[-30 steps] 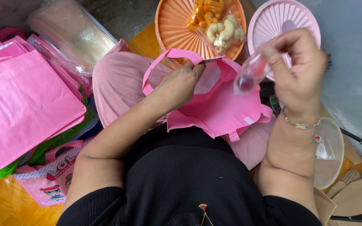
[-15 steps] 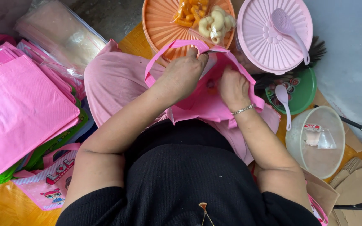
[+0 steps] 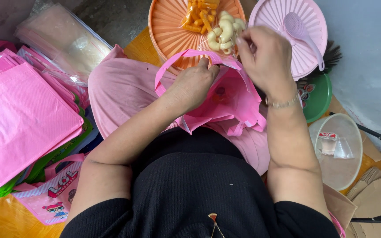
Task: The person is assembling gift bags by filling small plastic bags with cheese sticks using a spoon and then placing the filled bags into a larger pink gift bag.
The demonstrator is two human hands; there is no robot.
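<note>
Lifted out of the pink bag (image 3: 225,103), the right hand (image 3: 265,59) now pinches a packet of pale snacks (image 3: 221,31) above it; the left hand (image 3: 195,83) grips the bag's rim.

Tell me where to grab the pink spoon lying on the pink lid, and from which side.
Take the pink spoon by its slim handle, the end toward the lid's lower right rim, coming from above on the right. The broad bowl lies flat near the lid's middle, and the right hand crowds the left side.
</note>
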